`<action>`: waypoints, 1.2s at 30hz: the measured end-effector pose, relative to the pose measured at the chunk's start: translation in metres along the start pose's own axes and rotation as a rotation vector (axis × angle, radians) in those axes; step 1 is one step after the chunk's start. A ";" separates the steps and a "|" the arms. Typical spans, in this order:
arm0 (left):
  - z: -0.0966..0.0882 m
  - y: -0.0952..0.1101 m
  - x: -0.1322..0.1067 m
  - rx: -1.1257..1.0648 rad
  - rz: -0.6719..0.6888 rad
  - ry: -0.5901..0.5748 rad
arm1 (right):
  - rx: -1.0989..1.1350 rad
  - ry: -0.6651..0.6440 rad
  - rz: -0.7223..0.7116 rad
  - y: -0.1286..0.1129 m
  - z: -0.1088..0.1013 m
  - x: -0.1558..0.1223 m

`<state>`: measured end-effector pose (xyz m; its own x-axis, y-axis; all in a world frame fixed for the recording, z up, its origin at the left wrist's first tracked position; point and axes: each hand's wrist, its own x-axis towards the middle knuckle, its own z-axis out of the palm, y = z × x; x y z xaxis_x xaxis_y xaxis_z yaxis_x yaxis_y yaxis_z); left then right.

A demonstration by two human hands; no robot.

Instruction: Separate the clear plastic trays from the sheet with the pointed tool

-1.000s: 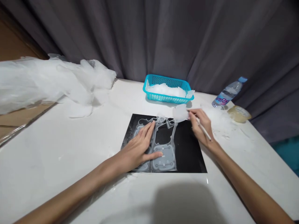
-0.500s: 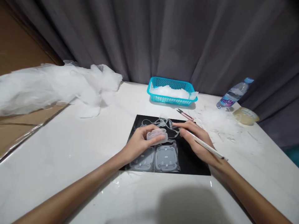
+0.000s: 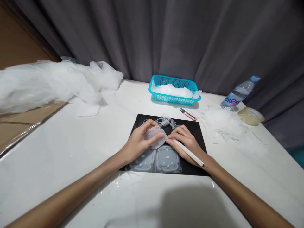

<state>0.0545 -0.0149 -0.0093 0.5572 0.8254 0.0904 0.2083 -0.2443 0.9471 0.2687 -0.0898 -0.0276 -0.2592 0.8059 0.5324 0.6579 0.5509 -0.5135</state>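
Note:
My left hand (image 3: 136,142) pinches a translucent, rounded-square plastic piece (image 3: 153,131) between thumb and fingers. A slim white pen-like stick (image 3: 190,154) lies across my right hand (image 3: 188,141), its rear end pointing at my wrist. The right fingertips are closed round its front and meet the right edge of the plastic piece; the stick's tip is hidden. Below the hands, two similar square pieces lie side by side on a black mat (image 3: 200,136), the right piece (image 3: 167,159) fully visible, the left piece (image 3: 143,161) partly covered. Thin clear plastic strips (image 3: 166,122) are tangled beyond my hands.
A turquoise basket (image 3: 174,98) holding white sheets stands at the back. Pink-handled snips (image 3: 187,114) lie before it. White scraps (image 3: 219,122), a water bottle (image 3: 241,91) and a tape roll (image 3: 251,116) are on the right. A white plastic heap (image 3: 54,85) sits on the left.
My right hand has moved left and toward me, from the clear strips to the edge of the plastic piece. My left hand has tilted the piece so that its broad face shows.

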 end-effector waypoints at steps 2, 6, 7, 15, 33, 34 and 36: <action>0.001 0.001 -0.001 0.069 0.031 -0.019 | 0.011 0.006 -0.016 0.000 0.000 -0.001; 0.001 -0.001 -0.001 0.084 -0.015 -0.072 | 0.013 0.009 -0.036 -0.003 0.002 -0.002; 0.000 -0.003 0.001 0.056 -0.051 -0.025 | 0.001 0.009 -0.036 -0.003 0.002 -0.003; -0.014 0.004 0.005 -0.207 -0.172 0.154 | 0.006 0.181 0.210 0.003 0.004 -0.007; 0.001 0.017 -0.014 -0.251 -0.266 -0.098 | 0.071 0.243 0.221 -0.008 -0.003 -0.009; 0.002 0.016 -0.014 -0.249 -0.265 -0.102 | 0.086 0.213 0.189 -0.010 -0.002 -0.009; 0.003 0.015 -0.014 -0.235 -0.258 -0.105 | 0.116 0.155 0.132 -0.016 -0.002 -0.009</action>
<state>0.0523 -0.0313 0.0023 0.5922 0.7851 -0.1815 0.1694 0.0989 0.9806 0.2624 -0.1060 -0.0228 -0.0589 0.8344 0.5481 0.5911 0.4715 -0.6544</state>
